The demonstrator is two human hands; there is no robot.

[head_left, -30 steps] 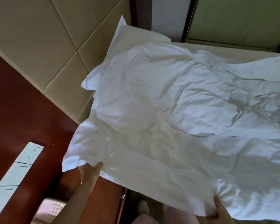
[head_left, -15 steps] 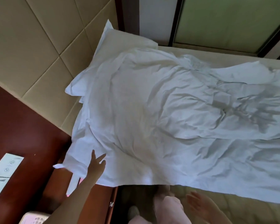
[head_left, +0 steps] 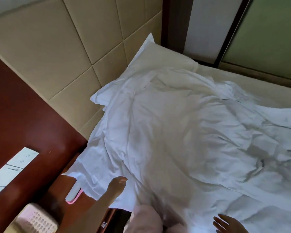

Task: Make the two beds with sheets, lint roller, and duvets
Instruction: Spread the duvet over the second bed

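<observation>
Padded beige headboard wall point(head_left: 60, 52) in square panels; below it, dark red-brown wood panelling point(head_left: 23, 115) bearing a white switch plate point(head_left: 15, 165). Dark wooden frame point(head_left: 173, 24) beside a frosted green glass pane point(head_left: 267, 31); dim daylight

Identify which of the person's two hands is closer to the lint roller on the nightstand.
The left hand, hovering over the sheet's near corner, just right of the lint roller. The right hand is far across, at the frame's bottom edge.
</observation>
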